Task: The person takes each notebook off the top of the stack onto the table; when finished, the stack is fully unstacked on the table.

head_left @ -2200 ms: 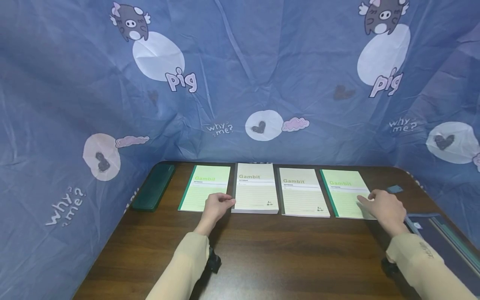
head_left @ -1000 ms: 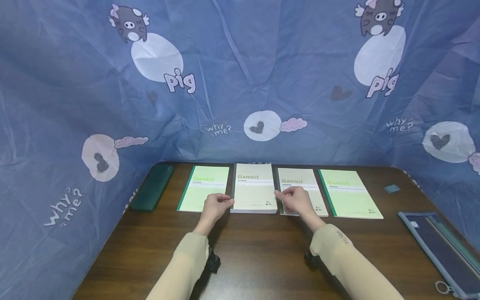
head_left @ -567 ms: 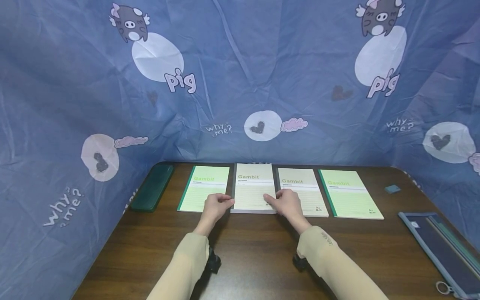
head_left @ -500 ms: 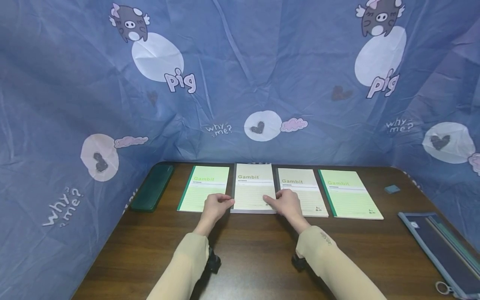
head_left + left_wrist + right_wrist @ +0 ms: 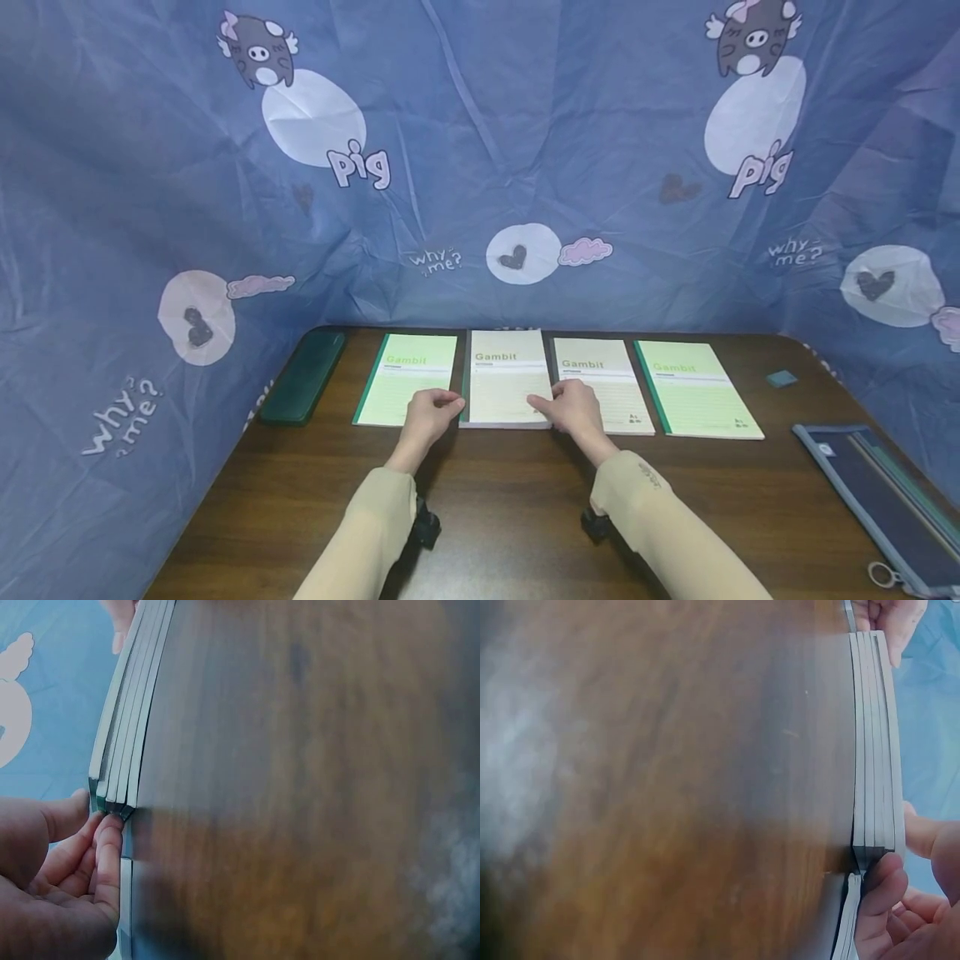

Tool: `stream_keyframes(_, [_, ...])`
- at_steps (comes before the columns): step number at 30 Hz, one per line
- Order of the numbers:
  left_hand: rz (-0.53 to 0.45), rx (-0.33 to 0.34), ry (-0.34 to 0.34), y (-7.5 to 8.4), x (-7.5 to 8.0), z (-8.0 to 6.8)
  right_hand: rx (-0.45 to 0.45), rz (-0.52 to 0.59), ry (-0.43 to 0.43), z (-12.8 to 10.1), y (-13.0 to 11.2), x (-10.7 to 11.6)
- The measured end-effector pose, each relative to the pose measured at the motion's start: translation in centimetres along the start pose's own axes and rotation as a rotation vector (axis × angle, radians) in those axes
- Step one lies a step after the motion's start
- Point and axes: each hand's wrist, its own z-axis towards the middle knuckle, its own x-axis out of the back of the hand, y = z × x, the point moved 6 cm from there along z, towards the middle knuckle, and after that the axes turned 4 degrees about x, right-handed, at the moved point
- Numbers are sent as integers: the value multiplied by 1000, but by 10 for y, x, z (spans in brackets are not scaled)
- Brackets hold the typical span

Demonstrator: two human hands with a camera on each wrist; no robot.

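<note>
A stack of notebooks [image 5: 510, 383], its top cover cream and marked "Gambit", lies at the table's back middle. At its left edge my left hand [image 5: 429, 417] holds the spines between thumb and curled fingers [image 5: 109, 847]. My right hand [image 5: 576, 410] grips the lower right edge, thumb on the cover and fingers bent against the side. Several layers of the stack [image 5: 872, 742] show edge-on in the right wrist view, slightly stepped. A thin green strip shows along its left side. Close on the right is another cream notebook [image 5: 600, 371], partly behind my right hand.
Green notebooks lie at the left [image 5: 412, 367] and right [image 5: 697, 387] of the row. A dark green case [image 5: 303, 379] sits far left. At the right are a small blue piece [image 5: 782, 379] and a dark zip pouch [image 5: 862, 492]. A blue patterned cloth [image 5: 450, 167] hangs behind the table.
My right hand has moved left from the rightmost green notebook, over the cream one, to the stack's right edge. My left hand has stayed nearly in place. Green now shows at the stack's left side.
</note>
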Motion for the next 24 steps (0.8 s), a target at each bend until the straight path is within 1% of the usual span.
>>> stream_keyframes(5, [-15,-3,-12,-2,1,-1,-16,-16,0,-3,0,5])
stream_keyframes(9, [-22,-5,-16,-1,1,-2,-2,-50,14,-6,-1,10])
stream_keyframes(11, [-25,-4,-18,-2,1,-2,2,-31,15,-8,0,12])
stream_keyframes(14, [-25,-5,-17,-2,1,-2,-16,83,-4,-11,4,14])
stream_keyframes(19, [-17,-8,-10,-1,1,-3,-92,322,-43,-15,12,17])
stream_keyframes(22, [-18,-5,-8,0,2,-3,-132,415,-51,-19,15,22])
stream_keyframes(24, [-22,-3,-8,0,2,-3,-148,446,-48,-22,17,27])
